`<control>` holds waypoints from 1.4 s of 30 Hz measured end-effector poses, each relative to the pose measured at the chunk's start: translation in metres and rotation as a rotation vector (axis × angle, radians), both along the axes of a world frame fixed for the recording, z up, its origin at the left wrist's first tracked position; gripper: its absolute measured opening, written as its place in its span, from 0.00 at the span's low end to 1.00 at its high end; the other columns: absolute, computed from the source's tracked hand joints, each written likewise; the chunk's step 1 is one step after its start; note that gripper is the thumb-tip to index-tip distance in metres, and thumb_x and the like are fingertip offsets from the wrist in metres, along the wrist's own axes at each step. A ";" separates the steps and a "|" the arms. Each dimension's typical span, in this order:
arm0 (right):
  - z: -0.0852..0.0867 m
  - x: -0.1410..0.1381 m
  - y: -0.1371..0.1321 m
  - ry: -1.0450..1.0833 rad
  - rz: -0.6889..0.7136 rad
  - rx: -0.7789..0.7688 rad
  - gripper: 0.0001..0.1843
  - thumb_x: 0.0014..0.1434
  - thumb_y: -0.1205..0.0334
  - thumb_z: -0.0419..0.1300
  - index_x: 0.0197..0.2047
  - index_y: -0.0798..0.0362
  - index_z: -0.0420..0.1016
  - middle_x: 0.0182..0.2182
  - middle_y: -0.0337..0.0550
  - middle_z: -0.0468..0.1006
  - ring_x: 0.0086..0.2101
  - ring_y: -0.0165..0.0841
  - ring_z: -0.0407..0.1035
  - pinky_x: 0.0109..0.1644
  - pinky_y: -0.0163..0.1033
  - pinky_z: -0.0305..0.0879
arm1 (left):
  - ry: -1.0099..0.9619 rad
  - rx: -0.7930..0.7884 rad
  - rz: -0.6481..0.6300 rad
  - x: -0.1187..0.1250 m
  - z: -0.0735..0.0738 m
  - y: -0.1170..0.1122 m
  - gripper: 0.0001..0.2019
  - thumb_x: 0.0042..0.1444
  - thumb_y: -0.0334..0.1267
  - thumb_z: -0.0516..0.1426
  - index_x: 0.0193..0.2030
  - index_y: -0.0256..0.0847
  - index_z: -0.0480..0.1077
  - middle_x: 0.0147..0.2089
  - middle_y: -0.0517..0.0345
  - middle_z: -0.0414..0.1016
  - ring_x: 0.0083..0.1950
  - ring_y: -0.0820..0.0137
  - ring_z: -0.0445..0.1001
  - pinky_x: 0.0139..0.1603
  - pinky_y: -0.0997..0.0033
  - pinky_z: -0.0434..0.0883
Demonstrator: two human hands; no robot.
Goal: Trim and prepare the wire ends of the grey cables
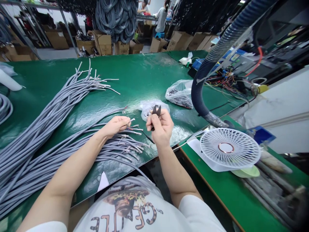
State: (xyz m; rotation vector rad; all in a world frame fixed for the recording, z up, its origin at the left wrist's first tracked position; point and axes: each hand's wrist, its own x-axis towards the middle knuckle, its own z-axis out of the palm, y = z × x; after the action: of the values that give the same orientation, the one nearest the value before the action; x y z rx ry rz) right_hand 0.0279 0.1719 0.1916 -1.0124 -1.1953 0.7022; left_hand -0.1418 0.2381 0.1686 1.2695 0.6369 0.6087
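Observation:
My left hand (118, 123) is closed in a pinch on the end of a grey cable, whose pale tip (132, 120) pokes out past the fingers. My right hand (161, 125), a short way to the right, is wrapped round a pair of small black snips (156, 110). Their two pointed blades stand apart and point up; the handles are hidden in the palm. Beneath my left forearm lies a bundle of grey cables (113, 149) with stripped ends facing right. Behind my right hand sits a clear plastic bag (147, 105) of small parts.
A second grey cable bundle (65, 93) lies to the left on the green table (140, 71). Another bag of parts (180, 93) sits further back. A dark flexible hose (200, 90) arches down at the right, near a white fan (227, 148) on a lower green surface.

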 end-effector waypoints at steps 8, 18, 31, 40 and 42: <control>-0.011 0.020 0.011 -0.724 0.052 0.094 0.11 0.59 0.59 0.56 0.43 0.49 0.76 0.27 0.41 0.69 0.26 0.30 0.62 0.34 0.37 0.63 | 0.016 0.001 -0.007 -0.001 -0.002 0.000 0.24 0.50 0.59 0.59 0.26 0.36 0.65 0.14 0.71 0.45 0.16 0.82 0.39 0.18 0.77 0.39; 0.008 0.029 0.019 -1.182 0.244 0.130 0.13 0.52 0.71 0.50 0.35 0.54 0.74 0.25 0.41 0.68 0.26 0.30 0.61 0.31 0.34 0.55 | 0.163 0.143 -0.045 0.004 0.003 -0.006 0.26 0.51 0.62 0.55 0.24 0.36 0.64 0.15 0.70 0.47 0.18 0.81 0.42 0.19 0.76 0.41; -0.025 0.035 0.036 -0.290 0.665 -0.477 0.12 0.48 0.55 0.62 0.26 0.56 0.69 0.15 0.29 0.57 0.18 0.22 0.48 0.22 0.31 0.44 | 0.335 0.410 -0.220 -0.001 0.000 -0.007 0.21 0.58 0.53 0.53 0.27 0.34 0.69 0.22 0.64 0.60 0.23 0.78 0.54 0.25 0.78 0.54; -0.034 0.002 0.018 0.028 0.289 -0.362 0.12 0.50 0.54 0.62 0.27 0.54 0.66 0.16 0.29 0.54 0.18 0.22 0.46 0.22 0.32 0.43 | 0.061 0.254 0.107 0.001 -0.011 0.004 0.19 0.51 0.48 0.60 0.43 0.34 0.72 0.30 0.59 0.72 0.29 0.76 0.67 0.32 0.76 0.65; -0.027 -0.001 0.014 -0.178 0.159 -0.193 0.10 0.55 0.56 0.59 0.27 0.54 0.68 0.19 0.32 0.59 0.21 0.24 0.51 0.27 0.33 0.50 | 0.095 0.276 0.094 0.002 -0.012 0.003 0.18 0.51 0.47 0.61 0.41 0.33 0.74 0.30 0.58 0.74 0.30 0.74 0.69 0.35 0.74 0.67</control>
State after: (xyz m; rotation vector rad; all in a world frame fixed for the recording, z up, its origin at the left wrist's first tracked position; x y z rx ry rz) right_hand 0.0272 0.1858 0.1646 -1.1678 -1.3934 0.8790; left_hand -0.1395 0.2409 0.1571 1.5399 0.7122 0.7359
